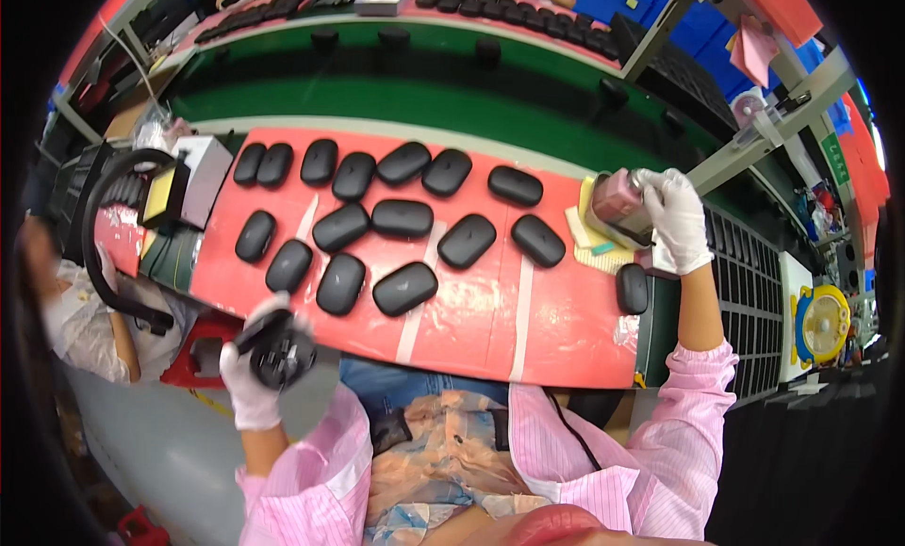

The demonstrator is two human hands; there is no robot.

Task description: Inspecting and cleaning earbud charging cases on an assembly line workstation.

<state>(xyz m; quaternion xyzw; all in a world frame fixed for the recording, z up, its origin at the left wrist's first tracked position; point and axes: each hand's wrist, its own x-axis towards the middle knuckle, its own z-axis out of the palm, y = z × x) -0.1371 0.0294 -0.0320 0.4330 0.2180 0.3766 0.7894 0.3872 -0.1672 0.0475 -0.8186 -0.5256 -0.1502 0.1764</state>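
My left hand [253, 381], in a white glove, is closed around a black rounded case [285, 356] just off the mat's near left edge. The case looks opened, though blur hides its inside. At the right, my gloved right hand [677, 224] has its fingers closed on the top of a small reddish-pink container [617, 199]. That container stands by yellow cloths [594, 244] at the mat's right end. Several closed black oval cases [403, 218] lie spread over the pink mat [471, 329]. One black case [632, 289] sits below the right hand, near the mat's right edge.
Beyond the mat runs a green conveyor belt [273, 89] carrying a few dark cases. A black curved lamp arm [99, 226] and a white box [203, 174] stand left. Black compartment trays [745, 301] lie right, near a yellow fan [823, 325]. Other people work nearby.
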